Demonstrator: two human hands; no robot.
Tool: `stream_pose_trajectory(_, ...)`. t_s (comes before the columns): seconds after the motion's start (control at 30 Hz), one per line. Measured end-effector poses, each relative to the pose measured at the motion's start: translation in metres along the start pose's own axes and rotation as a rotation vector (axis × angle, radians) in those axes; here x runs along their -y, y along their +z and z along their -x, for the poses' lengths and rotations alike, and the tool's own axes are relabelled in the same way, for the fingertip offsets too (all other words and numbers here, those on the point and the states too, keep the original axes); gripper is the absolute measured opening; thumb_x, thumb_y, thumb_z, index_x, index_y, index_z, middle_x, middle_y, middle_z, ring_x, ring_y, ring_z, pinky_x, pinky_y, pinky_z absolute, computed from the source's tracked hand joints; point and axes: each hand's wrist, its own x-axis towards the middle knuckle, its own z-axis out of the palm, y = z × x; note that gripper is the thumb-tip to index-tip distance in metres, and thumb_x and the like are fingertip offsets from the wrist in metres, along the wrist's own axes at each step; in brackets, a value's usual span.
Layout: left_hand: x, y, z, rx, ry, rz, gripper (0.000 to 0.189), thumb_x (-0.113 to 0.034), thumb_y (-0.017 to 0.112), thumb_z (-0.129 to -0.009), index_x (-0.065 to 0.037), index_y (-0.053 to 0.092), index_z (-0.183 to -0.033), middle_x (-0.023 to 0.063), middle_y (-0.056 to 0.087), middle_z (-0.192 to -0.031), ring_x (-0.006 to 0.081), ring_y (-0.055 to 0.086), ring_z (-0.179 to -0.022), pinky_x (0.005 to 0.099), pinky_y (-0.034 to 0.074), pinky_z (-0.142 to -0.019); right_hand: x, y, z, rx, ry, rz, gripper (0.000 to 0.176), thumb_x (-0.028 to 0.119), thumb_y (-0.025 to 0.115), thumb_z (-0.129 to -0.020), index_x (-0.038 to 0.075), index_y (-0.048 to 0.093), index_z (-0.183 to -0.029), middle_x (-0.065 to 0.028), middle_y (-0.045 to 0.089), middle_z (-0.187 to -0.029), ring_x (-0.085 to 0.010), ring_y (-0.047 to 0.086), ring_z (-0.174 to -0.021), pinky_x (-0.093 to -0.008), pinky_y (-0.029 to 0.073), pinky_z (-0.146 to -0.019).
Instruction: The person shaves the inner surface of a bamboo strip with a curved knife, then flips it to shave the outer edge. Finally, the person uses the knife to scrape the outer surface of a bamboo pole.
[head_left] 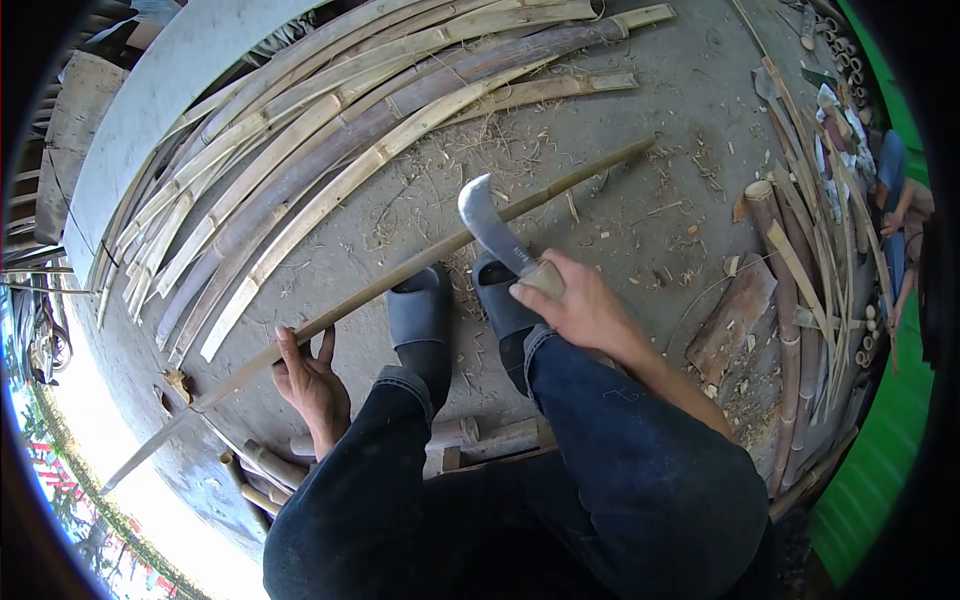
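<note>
Over a grey, gritty floor (690,100), the step in hand looks like paring or trimming. Ahead of the left hand, long slats (400,100) lie in a bowed spread, some pale and smooth-faced, others dull purple-brown with raised joints. To the right hand's right lie round poles (790,350) ringed by nodes, and nearer to it a rough, flaking slab (735,315). The strip (380,286), slim, straight and tan-green, slants from beyond the left hand to ahead of the right. The left hand (312,390) holds it between thumb and curled fingers; the right hand (585,305) is wrapped round the handle of the knife (497,232), whose shiny blade hooks at the tip. The blade overlaps the strip; whether they touch, I cannot tell. A clean stroke would seem to call for a steady left hold and a shallow edge angle. Curly, straw-coloured shavings (490,140) litter the floor ahead of both hands.
</note>
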Motion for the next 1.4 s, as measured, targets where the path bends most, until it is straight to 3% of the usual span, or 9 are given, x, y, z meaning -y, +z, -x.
stream_pose_trajectory(0.13,-0.006,-0.001,0.000,-0.078,-0.067,-0.049,0.036,-0.033,0.066,-0.103,0.001,0.056,-0.113,0.0124,0.060,-0.113,0.0234,0.062,-0.112,0.0522,0.055,-0.106,0.010,0.022,-0.002,0.152,-0.159,-0.002,0.063,0.052,0.072,-0.090,-0.003,0.059,-0.117,-0.0333,0.069,-0.097,-0.0520,0.068,-0.096,-0.0541,0.053,-0.084)
stream_pose_trajectory(0.27,-0.007,-0.002,-0.003,-0.104,-0.115,-0.059,0.038,-0.032,0.067,-0.102,0.001,0.056,-0.115,0.0132,0.058,-0.114,0.0253,0.060,-0.117,0.0514,0.054,-0.108,-0.098,-0.026,-0.049,-0.471,0.095,0.100,0.061,0.053,0.071,-0.090,-0.003,0.062,-0.111,-0.0299,0.070,-0.092,-0.0509,0.068,-0.093,-0.0539,0.053,-0.082)
stream_pose_trajectory(0.47,0.008,-0.025,-0.015,-0.112,-0.154,-0.028,0.039,-0.029,0.066,-0.101,0.000,0.055,-0.124,0.0128,0.056,-0.120,0.0256,0.058,-0.120,0.0521,0.051,-0.110,-0.192,-0.114,-0.076,-0.589,0.432,-0.089,0.047,0.048,0.071,-0.093,0.002,0.064,-0.098,-0.0110,0.066,-0.068,-0.0219,0.066,-0.052,-0.0409,0.052,-0.056)
stream_pose_trajectory(0.63,-0.002,-0.023,-0.016,-0.110,-0.090,-0.040,0.031,-0.030,0.068,-0.101,-0.002,0.059,-0.110,0.0105,0.059,-0.111,0.0232,0.062,-0.111,0.0522,0.057,-0.102,-0.110,-0.036,-0.043,-0.304,0.283,-0.071,0.061,0.049,0.074,-0.090,-0.002,0.064,-0.122,-0.0161,0.072,-0.079,-0.0245,0.071,-0.057,-0.0393,0.056,-0.060)
stream_pose_trajectory(0.7,-0.004,-0.025,-0.021,-0.097,-0.110,-0.040,0.032,-0.030,0.066,-0.102,-0.001,0.059,-0.112,0.0104,0.059,-0.111,0.0233,0.062,-0.111,0.0522,0.058,-0.102,-0.132,-0.018,-0.051,-0.462,-0.123,0.310,0.073,0.052,0.075,-0.088,-0.005,0.060,-0.132,-0.0193,0.073,-0.084,-0.0286,0.073,-0.065,-0.0401,0.058,-0.066)
stream_pose_trajectory(0.8,-0.003,-0.027,-0.021,-0.089,-0.101,-0.024,0.033,-0.031,0.066,-0.102,-0.001,0.058,-0.112,0.0108,0.059,-0.112,0.0235,0.063,-0.111,0.0517,0.059,-0.100,-0.112,-0.088,-0.067,-0.357,0.356,-0.110,0.058,0.051,0.071,-0.091,-0.002,0.066,-0.114,-0.0183,0.073,-0.082,-0.0351,0.072,-0.075,-0.0470,0.055,-0.075)
stream_pose_trajectory(0.87,-0.003,-0.027,-0.020,-0.080,-0.079,-0.028,0.034,-0.032,0.066,-0.102,0.000,0.058,-0.112,0.0112,0.058,-0.112,0.0237,0.062,-0.110,0.0521,0.060,-0.099,-0.195,-0.122,-0.110,-0.503,0.348,0.007,0.049,0.047,0.070,-0.093,0.001,0.066,-0.108,-0.0160,0.071,-0.080,-0.0333,0.071,-0.070,-0.0478,0.054,-0.073)
stream_pose_trajectory(1.23,-0.038,-0.103,-0.052,-0.003,0.083,0.108,0.024,-0.028,0.060,-0.097,-0.006,0.055,-0.106,0.0090,0.062,-0.103,0.0259,0.063,-0.110,0.0580,0.054,-0.100,-0.162,-0.105,-0.045,-0.545,0.252,0.297,0.051,0.040,0.076,-0.086,0.001,0.062,-0.117,-0.0279,0.071,-0.105,-0.0434,0.069,-0.101,-0.0497,0.053,-0.085)
stream_pose_trajectory(1.4,-0.019,-0.070,-0.038,0.118,0.105,0.285,0.042,-0.015,0.054,-0.088,-0.003,0.049,-0.129,0.0124,0.061,-0.121,0.0308,0.057,-0.123,0.0537,0.045,-0.112,-0.185,-0.085,-0.023,-0.838,0.180,0.089,0.054,0.027,0.081,-0.081,0.002,0.054,-0.121,-0.0290,0.070,-0.099,-0.0457,0.069,-0.097,-0.0502,0.053,-0.084)
